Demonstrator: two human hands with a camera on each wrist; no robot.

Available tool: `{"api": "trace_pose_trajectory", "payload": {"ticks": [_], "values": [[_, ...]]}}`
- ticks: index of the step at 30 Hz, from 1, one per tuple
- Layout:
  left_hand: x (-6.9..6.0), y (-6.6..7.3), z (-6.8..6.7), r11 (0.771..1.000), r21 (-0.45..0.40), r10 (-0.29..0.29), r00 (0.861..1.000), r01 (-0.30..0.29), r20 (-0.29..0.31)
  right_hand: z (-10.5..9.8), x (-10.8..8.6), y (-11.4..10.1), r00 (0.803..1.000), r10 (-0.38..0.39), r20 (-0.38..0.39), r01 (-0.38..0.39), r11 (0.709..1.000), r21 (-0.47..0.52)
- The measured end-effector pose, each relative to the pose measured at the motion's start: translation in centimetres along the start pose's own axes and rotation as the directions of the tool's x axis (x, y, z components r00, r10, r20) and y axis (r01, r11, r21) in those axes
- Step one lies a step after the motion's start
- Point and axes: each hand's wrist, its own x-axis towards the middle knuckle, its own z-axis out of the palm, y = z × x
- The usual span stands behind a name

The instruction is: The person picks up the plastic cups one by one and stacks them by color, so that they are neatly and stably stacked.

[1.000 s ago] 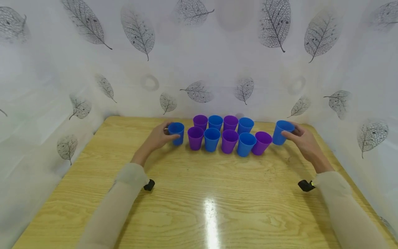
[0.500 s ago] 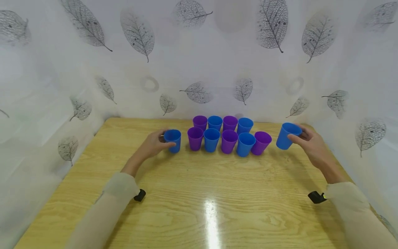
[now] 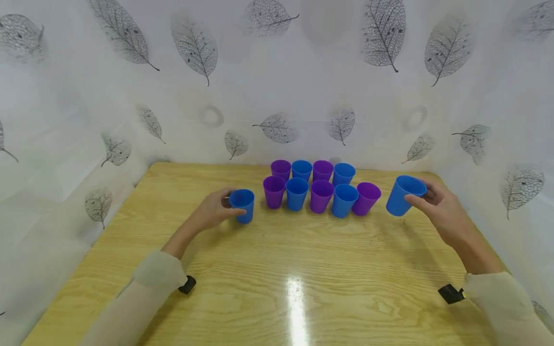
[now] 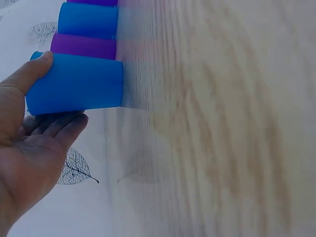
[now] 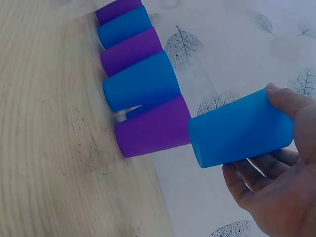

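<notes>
My left hand (image 3: 215, 210) grips a blue cup (image 3: 245, 210) by its side, mouth up, left of the grouped cups. In the left wrist view the thumb lies on this blue cup (image 4: 79, 84) near its rim; whether its base touches the table I cannot tell. On the right, my right hand (image 3: 443, 206) holds another blue cup (image 3: 399, 199), tilted and lifted off the table. The right wrist view shows the thumb on one side of that blue cup (image 5: 242, 128) and the fingers on the other. Nearest to it stands a purple cup (image 3: 366, 199).
Several purple and blue cups stand in two rows, colours alternating, including a front purple cup (image 3: 274, 193) and a back blue cup (image 3: 344, 173). They sit toward the back of the wooden table (image 3: 242, 278). Behind rises a white leaf-patterned backdrop (image 3: 182, 129).
Both hands have drawn back toward the person with their blue cups. The right cup has also shifted right, away from the purple cup. The grouped cups have stayed put.
</notes>
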Motion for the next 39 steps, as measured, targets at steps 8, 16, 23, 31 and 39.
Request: {"api": "trace_pose_trajectory", "payload": {"ticks": [8,16,23,31,39], "values": [[-2.0,0.8,1.3,0.998,-0.058,0.019,0.999,-0.017,0.039,1.4,-1.6,-0.7,1.0,0.002,-0.001,-0.002,1.0,-0.028],[-3.3,1.7,2.9,0.989,-0.145,0.048,0.996,-0.037,0.076,3.3,-2.4,-1.9,0.998,-0.051,0.03,0.05,0.997,0.057],[-3.9,2.6,4.2,0.986,-0.166,0.045,0.994,-0.029,0.095,5.5,-3.0,-3.5,0.993,-0.089,0.083,0.082,0.993,0.086],[-4.1,2.9,5.3,0.981,-0.191,0.056,0.992,-0.034,0.113,8.2,-3.3,-5.7,0.978,-0.143,0.15,0.12,0.98,0.157],[-4.2,3.4,5.6,0.983,-0.178,0.056,0.992,-0.035,0.112,11.2,-2.6,-8.2,0.968,-0.148,0.201,0.105,0.973,0.208]]}}
